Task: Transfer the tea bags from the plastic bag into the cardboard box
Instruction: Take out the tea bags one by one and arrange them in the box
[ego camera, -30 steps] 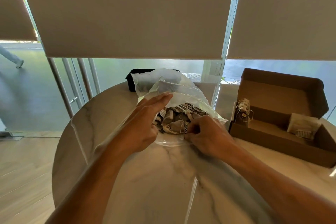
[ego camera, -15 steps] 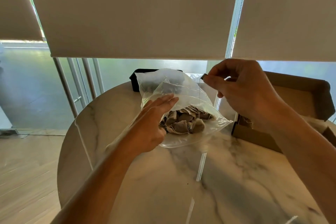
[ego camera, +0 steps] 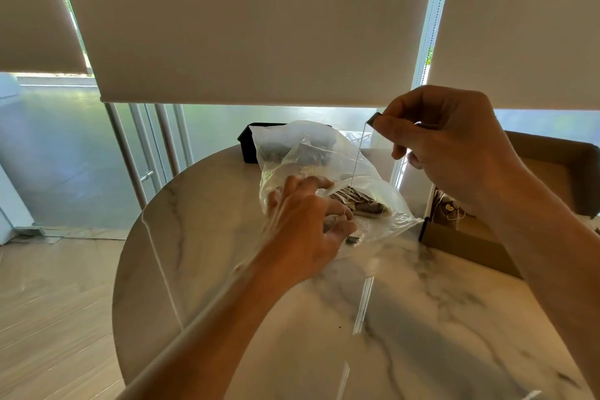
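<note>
Near the middle of the frame the plastic bag (ego camera: 328, 178) lies on the tabletop (ego camera: 422, 318), w/ lots of tea bags (ego camera: 358, 201) still inside, so I'd say most of the job is left. Left hand (ego camera: 305, 227) is at the bag's mouth, fingers bent round the plastic & some bags, holding it down. Right hand (ego camera: 444, 146), upper right of the frame, pinches a small tag (ego camera: 373, 117) high up; a thin string (ego camera: 357, 156) runs from it down into the bag. The bag on that string isn't out yet. At the right edge sits the cardboard box (ego camera: 470, 243), lid up. Only a few tea bags show in its near corner; the arm hides the rest, so can't tell how full it is. Behind the plastic bag is a black container (ego camera: 248, 143); can't see what's in it.
</note>
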